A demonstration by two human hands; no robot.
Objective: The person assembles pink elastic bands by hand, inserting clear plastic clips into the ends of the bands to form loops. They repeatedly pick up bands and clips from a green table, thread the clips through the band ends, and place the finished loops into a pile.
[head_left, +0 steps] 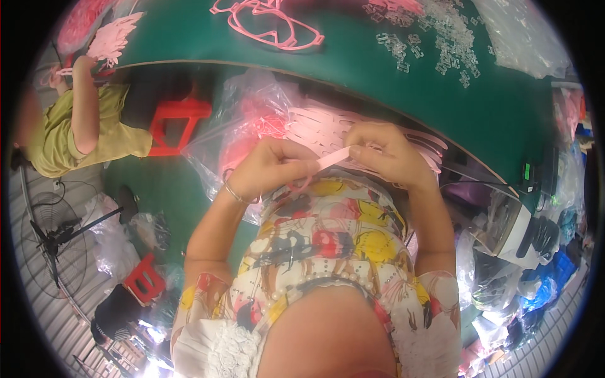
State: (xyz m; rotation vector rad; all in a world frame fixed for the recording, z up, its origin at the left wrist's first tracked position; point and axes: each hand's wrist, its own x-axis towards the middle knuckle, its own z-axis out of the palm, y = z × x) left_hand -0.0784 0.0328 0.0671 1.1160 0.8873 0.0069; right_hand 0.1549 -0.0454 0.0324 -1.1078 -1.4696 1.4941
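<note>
Between my hands a pink strap [334, 158] is stretched, close in front of my body. My left hand [275, 169] pinches one end of it, with a loop of pink hanging below the fingers. Closed on the other end is my right hand [392, 155], its thumb and forefinger together. Just beyond them, below the table edge, lies a stack of pink strap-like pieces [318, 126]. A clear plastic bag [236, 104] with pink and red material is beside my left hand. Whether a small part is also in my fingers cannot be made out.
Pink goggle-shaped frames [277, 28] and scattered clear plastic clips [450, 38] lie on the green table [353, 69]. A clear bag [526, 38] is at its far right. On the left are a co-worker in yellow-green [94, 126], a red stool [179, 123] and a fan [53, 236].
</note>
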